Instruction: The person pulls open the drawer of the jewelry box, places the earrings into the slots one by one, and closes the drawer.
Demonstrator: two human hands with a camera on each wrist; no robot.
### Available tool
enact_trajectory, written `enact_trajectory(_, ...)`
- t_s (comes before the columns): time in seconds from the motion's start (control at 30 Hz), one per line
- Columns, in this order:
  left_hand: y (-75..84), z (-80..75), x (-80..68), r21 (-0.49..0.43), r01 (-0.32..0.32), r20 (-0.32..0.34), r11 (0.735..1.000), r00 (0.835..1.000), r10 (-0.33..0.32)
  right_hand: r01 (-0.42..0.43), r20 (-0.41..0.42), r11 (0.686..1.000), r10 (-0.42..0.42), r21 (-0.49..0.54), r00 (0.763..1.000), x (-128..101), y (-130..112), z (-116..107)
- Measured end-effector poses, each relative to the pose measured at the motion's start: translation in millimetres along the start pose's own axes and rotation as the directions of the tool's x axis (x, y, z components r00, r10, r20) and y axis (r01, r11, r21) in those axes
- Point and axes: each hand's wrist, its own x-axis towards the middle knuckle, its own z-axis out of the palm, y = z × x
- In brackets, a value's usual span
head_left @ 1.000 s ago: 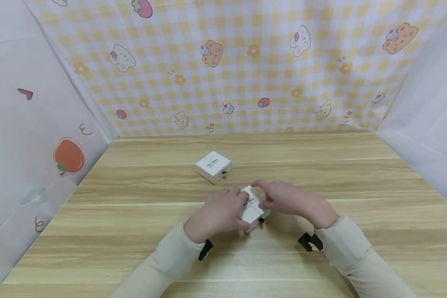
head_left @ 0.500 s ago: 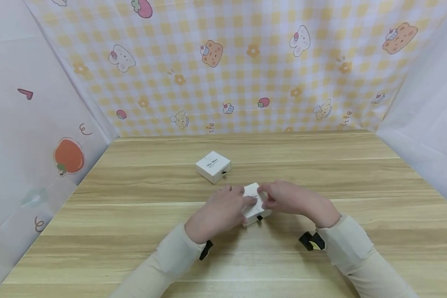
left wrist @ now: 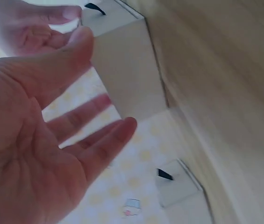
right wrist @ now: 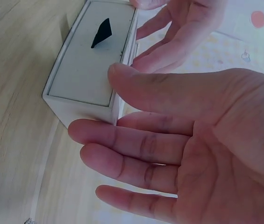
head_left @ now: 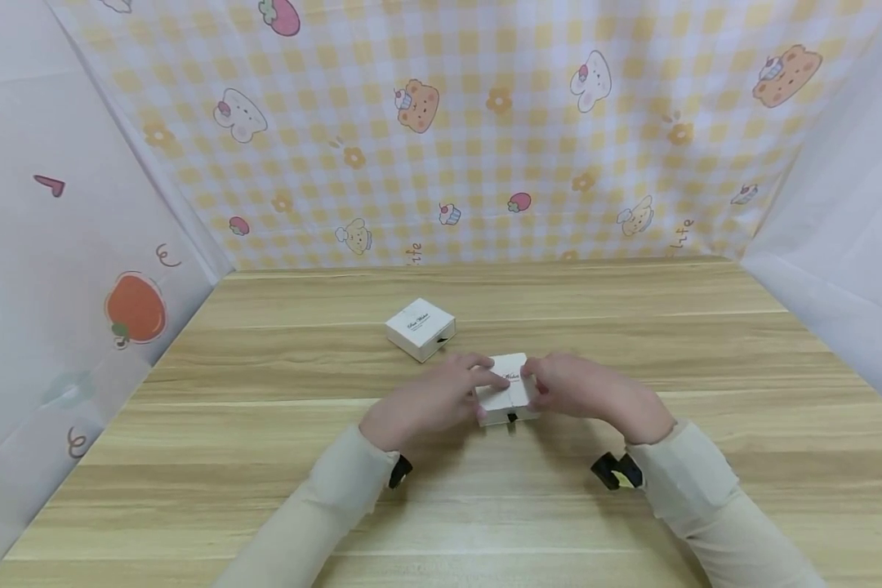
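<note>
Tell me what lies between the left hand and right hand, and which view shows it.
The nearer white box, its black tab facing the person, lies between the left hand and right hand; the head view shows this.

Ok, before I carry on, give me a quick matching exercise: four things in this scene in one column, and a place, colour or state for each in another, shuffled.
Things:
1. near box
2. back cloth
3. far box
4. table

Places, colours, states:
A. on the wooden surface, touched by no hand
B. light brown, wood-grained
C. between the left hand and the right hand
D. yellow and white checks

Pairs: 1-C, 2-D, 3-A, 4-B
</note>
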Motion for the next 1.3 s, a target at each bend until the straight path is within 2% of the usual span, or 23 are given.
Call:
enact_trajectory(0.17,-12.6,0.1,7.6,-0.072,-0.001,0.030,0.997,1.000,0.003,0.019,-0.011,1.000,-0.019,-0.005,1.000,0.3,6.6,-0.8)
enact_trajectory(0.3,-17.6,0.7,13.1,-0.111,0.009,0.048,0.994,0.999,-0.003,-0.008,-0.001,0.999,0.008,0.044,1.000,1.6,12.0,-2.2)
enact_trajectory(0.4,-18.7,1.2,16.7,-0.110,0.017,0.054,0.994,0.998,-0.011,-0.029,0.001,0.997,0.029,0.073,1.000,2.7,15.2,-3.4)
enact_trajectory(0.7,-20.3,0.3,26.8,-0.084,0.045,0.048,0.995,0.998,-0.041,-0.007,-0.023,0.997,0.009,0.075,1.000,5.5,20.2,-5.8)
enact_trajectory(0.9,-19.0,-1.5,35.3,-0.096,0.081,0.065,0.992,0.995,-0.075,-0.032,-0.028,0.991,0.036,0.128,0.999,7.8,27.4,-5.9)
enact_trajectory(1.07,-19.2,-2.3,42.0,-0.104,0.081,0.069,0.991,0.995,-0.074,-0.040,-0.040,0.991,0.045,0.130,0.998,10.3,34.7,-5.5)
enact_trajectory(1.3,-22.0,-1.2,49.5,-0.152,0.112,0.089,0.982,0.991,-0.100,-0.072,-0.050,0.986,0.080,0.152,0.996,11.3,41.6,-6.4)
